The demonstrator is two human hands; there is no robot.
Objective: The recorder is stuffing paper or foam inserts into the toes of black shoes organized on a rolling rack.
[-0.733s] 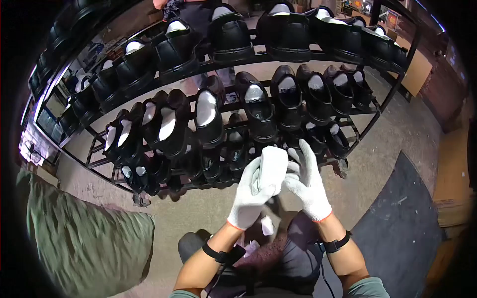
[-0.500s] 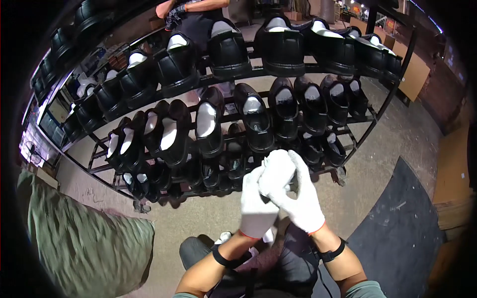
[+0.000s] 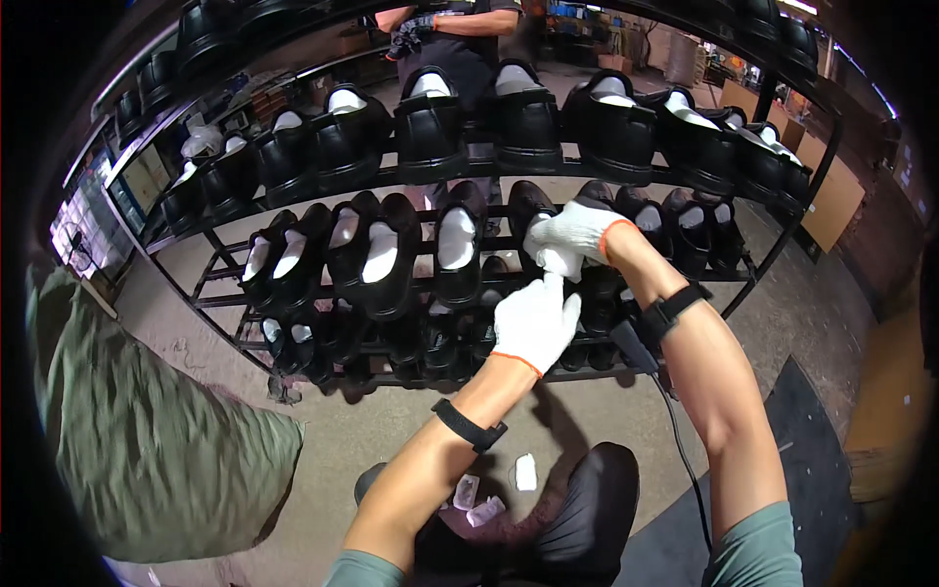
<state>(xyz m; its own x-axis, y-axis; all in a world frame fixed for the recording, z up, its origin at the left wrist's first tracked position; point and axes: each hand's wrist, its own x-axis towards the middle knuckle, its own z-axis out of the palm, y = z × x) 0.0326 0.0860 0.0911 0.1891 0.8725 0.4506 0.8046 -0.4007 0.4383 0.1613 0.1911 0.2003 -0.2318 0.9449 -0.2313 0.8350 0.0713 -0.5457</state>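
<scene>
Both my hands wear white knit gloves with orange cuffs and meet at a black shoe [image 3: 528, 200] on the rack's middle shelf. My right hand [image 3: 579, 231] is closed on a crumpled white paper wad [image 3: 559, 262] at the shoe's opening. From below, my left hand [image 3: 536, 319] reaches up, its fingertips at the wad's lower end. Part of the shoe is hidden behind the gloves and the wad. Beside it stands another black shoe [image 3: 460, 274] with white stuffing inside.
The black metal rack [image 3: 675, 168] carries several rows of black shoes. A person [image 3: 460, 49] with folded arms stands behind it. A green cloth-covered heap [image 3: 156, 440] lies left, a dark mat [image 3: 797, 440] right. White pieces [image 3: 526, 473] lie low between my knees. A black cable [image 3: 685, 440] hangs by my right arm.
My hands have moved forward from in front of the rack to the middle-shelf shoe, bringing the white wad along. My right hand now sits farther forward than the left. The view has shifted.
</scene>
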